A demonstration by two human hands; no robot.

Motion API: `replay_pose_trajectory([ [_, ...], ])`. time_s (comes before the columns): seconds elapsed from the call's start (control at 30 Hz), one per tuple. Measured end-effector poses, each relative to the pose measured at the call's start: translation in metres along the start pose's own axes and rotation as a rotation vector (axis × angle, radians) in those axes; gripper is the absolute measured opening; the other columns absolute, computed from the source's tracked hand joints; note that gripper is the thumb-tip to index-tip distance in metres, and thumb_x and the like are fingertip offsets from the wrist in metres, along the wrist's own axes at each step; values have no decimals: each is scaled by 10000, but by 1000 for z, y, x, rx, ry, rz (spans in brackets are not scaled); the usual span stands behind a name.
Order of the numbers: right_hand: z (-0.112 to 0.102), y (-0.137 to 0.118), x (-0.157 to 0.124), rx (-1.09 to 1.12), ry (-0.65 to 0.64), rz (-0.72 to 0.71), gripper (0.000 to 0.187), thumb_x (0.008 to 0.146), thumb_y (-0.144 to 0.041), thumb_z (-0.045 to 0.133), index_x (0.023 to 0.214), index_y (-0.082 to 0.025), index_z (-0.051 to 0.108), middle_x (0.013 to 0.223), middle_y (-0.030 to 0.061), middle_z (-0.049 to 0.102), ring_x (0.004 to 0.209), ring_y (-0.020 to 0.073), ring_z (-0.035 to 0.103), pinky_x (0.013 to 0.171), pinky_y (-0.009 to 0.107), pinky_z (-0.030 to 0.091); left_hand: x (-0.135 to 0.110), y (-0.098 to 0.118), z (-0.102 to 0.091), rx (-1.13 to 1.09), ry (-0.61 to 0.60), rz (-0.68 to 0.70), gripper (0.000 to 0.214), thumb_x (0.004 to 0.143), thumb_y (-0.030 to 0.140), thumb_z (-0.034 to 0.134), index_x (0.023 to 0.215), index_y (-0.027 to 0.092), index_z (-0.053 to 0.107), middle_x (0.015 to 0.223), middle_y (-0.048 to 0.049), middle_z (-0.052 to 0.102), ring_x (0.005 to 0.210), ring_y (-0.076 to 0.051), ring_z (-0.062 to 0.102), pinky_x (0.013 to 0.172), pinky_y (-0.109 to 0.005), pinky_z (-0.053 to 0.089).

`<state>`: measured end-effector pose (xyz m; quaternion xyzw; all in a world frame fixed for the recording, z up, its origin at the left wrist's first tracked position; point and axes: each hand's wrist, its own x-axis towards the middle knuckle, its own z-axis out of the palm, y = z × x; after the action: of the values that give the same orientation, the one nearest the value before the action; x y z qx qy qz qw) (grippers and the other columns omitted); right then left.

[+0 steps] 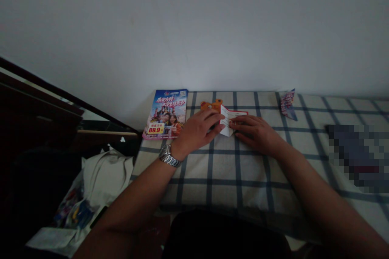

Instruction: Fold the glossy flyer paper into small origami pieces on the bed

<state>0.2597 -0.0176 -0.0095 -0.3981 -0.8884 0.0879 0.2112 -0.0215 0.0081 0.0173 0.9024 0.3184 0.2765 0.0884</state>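
A partly folded sheet of printed paper (228, 118), orange, white and red, lies on the checked cloth surface (225, 170). My left hand (199, 129), with a metal watch on the wrist, lies flat on the paper's left part with fingers stretched out. My right hand (254, 131) presses flat on the paper's right edge, fingers extended and close together. Neither hand grips anything.
A colourful leaflet (166, 113) lies at the cloth's far left corner. A small folded paper piece (287, 103) stands near the wall on the right. A blurred patch (358, 158) sits at the right. Bags and cloth (91, 186) lie low on the left beside dark furniture.
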Motion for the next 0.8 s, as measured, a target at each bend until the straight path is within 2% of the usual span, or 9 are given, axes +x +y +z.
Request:
replay_pose_trajectory([
  [0.2,0,0,0,-6,-17,-12,386,1021,-299,620,1403,-293,683,1444,97,670,1347,337,616,1097,590,527,1,2,2,-15,3,47,280,1099,365,523,1320,224,621,1326,-71,654,1226,-231,645,1045,-428,574],
  [0.33,0,-1,0,-6,-20,-8,387,1023,-289,614,1404,-303,679,1442,86,673,1352,330,613,1103,583,520,1,2,3,14,12,10,269,1093,377,524,1257,204,647,1285,-85,651,1171,-239,654,1011,-431,581],
  [0.4,0,-1,0,-1,-14,-6,392,1018,-290,621,1405,-316,679,1440,78,675,1353,329,613,1108,582,517,1,2,3,47,27,-29,254,1077,388,556,1197,195,670,1275,-101,632,1182,-257,638,1033,-458,568],
  [0.5,0,-1,0,4,-7,-7,391,1016,-294,626,1402,-323,682,1439,75,676,1346,327,619,1111,580,519,0,1,3,131,26,-32,222,1020,376,661,1153,201,694,1368,-122,582,1302,-314,562,1130,-547,505],
  [0.6,0,0,0,1,-8,-4,387,1019,-296,621,1400,-322,685,1430,79,681,1337,326,627,1111,580,521,-1,-1,6,152,-61,73,225,994,314,704,1197,217,692,1418,-102,580,1386,-319,506,1197,-564,454],
  [0.73,1,1,0,-8,-15,-5,373,1028,-312,610,1391,-296,691,1426,94,682,1334,331,629,1102,576,526,-2,-4,14,95,-171,170,291,1027,227,646,1318,240,657,1373,-63,631,1337,-247,562,1241,-514,429],
  [0.8,1,1,0,-10,-18,-8,373,1035,-318,601,1398,-284,684,1436,100,676,1342,331,623,1109,576,519,-3,-5,18,66,-190,197,284,1035,209,627,1316,228,662,1412,-64,625,1340,-241,565,1203,-472,478],
])
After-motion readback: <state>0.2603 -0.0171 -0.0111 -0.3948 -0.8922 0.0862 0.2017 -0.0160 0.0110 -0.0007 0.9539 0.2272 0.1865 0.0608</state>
